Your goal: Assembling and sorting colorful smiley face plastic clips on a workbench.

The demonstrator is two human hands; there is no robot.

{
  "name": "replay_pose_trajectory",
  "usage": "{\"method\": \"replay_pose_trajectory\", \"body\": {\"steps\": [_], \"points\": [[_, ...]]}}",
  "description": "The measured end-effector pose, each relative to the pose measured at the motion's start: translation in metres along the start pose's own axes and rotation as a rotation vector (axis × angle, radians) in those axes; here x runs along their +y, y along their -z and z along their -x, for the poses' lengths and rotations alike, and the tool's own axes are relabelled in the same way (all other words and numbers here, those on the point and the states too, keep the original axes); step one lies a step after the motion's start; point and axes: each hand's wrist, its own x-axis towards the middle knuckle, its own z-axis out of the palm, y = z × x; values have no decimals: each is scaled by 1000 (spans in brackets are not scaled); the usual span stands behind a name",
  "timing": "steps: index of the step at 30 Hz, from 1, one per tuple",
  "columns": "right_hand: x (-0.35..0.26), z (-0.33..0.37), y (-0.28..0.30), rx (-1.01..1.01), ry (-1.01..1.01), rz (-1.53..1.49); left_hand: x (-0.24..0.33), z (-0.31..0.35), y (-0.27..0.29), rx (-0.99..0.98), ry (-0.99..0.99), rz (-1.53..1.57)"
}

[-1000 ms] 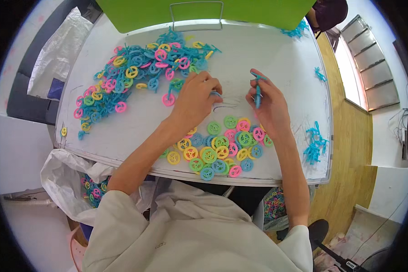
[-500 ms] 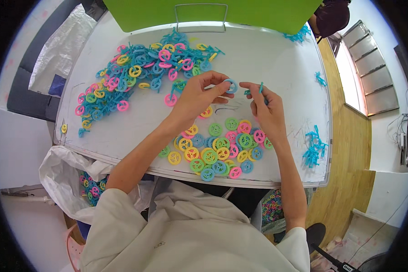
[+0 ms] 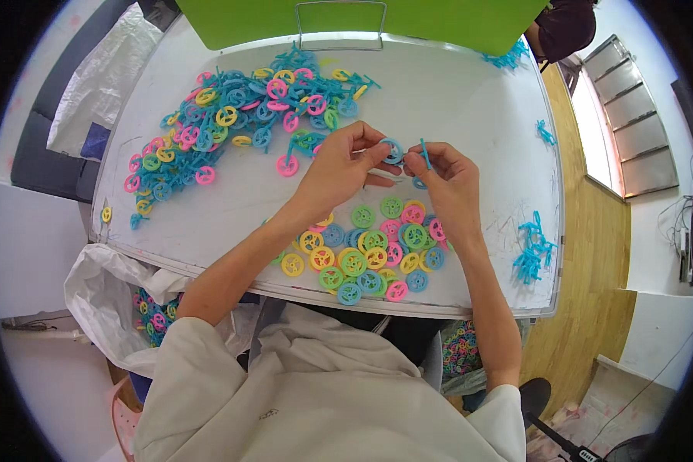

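My left hand pinches a light blue plastic wheel between thumb and fingers above the table. Close beside it, my right hand is closed on a teal stick-shaped plastic piece, whose upper end sticks up past the thumb. The fingertips of both hands almost meet; whether the stick touches the wheel I cannot tell. Part of another blue round piece shows under the right fingers. Below the hands lie loose wheels in yellow, green, pink and blue.
A big heap of teal pieces with coloured wheels covers the table's far left. Small teal bunches lie along the right edge. A green panel stands at the back. Filled bags hang below the front edge. Another person is at far right.
My right hand has moved left with the teal piece, closing the gap to the wheel. My left hand still holds the blue wheel in nearly the same place.
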Motion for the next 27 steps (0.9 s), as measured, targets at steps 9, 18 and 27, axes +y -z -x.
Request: {"method": "replay_pose_trajectory", "body": {"steps": [9, 18, 27], "points": [[8, 0, -4, -84, -146, -239, -15, -1, -6, 119, -314, -221], [-5, 2, -6, 40, 135, 127, -8, 0, -5, 146, -283, -128], [2, -1, -6, 71, -43, -102, -9, 5, -13, 192, -256, 37]]}}
